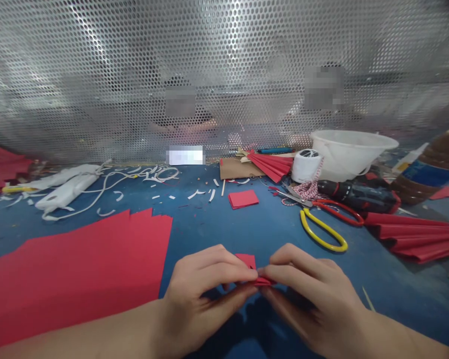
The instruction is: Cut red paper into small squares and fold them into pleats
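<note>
My left hand [209, 286] and my right hand [310, 289] meet low in the middle, thumbs below and fingers above. Between their fingertips they pinch a small folded piece of red paper [263, 281], mostly covered by the fingers. Another red paper part [246, 259] shows behind my left fingertips; whether it belongs to the same piece I cannot tell. Beyond my hands lies a small stack of red paper rectangles [243, 199]. Scissors [305, 202] with one yellow and one red handle lie open past my right hand. Large red paper sheets [97, 269] spread beside my left forearm.
A perforated metal panel [224, 65] stands behind the blue table [205, 224]. At right are a white bucket [353, 157], a thread spool [306, 167], a black power tool [362, 194], a brown bottle [429, 172] and pleated red paper [422, 239]. A white power strip [69, 187] lies left, among paper scraps.
</note>
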A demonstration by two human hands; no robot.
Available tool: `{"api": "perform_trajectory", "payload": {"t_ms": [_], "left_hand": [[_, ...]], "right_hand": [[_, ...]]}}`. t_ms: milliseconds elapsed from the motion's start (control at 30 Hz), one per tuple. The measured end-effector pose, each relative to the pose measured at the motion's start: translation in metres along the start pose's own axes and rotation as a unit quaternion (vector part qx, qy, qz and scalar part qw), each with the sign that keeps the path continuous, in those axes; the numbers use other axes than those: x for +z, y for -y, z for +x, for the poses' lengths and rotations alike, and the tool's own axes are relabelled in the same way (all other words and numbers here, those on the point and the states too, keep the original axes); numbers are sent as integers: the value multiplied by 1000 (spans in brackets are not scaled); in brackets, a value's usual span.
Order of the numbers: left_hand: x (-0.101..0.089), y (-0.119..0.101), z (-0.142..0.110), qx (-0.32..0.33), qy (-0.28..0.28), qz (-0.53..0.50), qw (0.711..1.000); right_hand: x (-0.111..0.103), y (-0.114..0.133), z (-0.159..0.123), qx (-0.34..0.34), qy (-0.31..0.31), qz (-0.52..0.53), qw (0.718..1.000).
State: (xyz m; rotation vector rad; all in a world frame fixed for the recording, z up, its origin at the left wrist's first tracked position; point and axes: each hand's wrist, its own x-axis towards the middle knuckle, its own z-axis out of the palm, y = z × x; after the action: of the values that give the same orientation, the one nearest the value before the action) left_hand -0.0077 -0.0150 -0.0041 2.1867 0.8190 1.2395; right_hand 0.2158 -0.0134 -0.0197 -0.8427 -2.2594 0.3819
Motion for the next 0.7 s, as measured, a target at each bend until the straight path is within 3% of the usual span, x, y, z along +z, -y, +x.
{"api": "perform_trajectory", "payload": {"t_ms": [233,367,467,567,700], "left_hand": [[-2,2,3,-32,18,-19,999],[0,7,5,-142,-9,69,987],[5,11,7,-186,40,146,971],[8,14,7,-188,94,176,962],[8,14,8,-198,97,159,962]], "right_hand": [[-6,4,3,44,20,85,995],[-9,-7,12,177,-17,129,976],[-10,-24,19,275,35,149,949],[-12,-38,22,289,38,121,949],[-12,-44,22,279,27,113,953]]}}
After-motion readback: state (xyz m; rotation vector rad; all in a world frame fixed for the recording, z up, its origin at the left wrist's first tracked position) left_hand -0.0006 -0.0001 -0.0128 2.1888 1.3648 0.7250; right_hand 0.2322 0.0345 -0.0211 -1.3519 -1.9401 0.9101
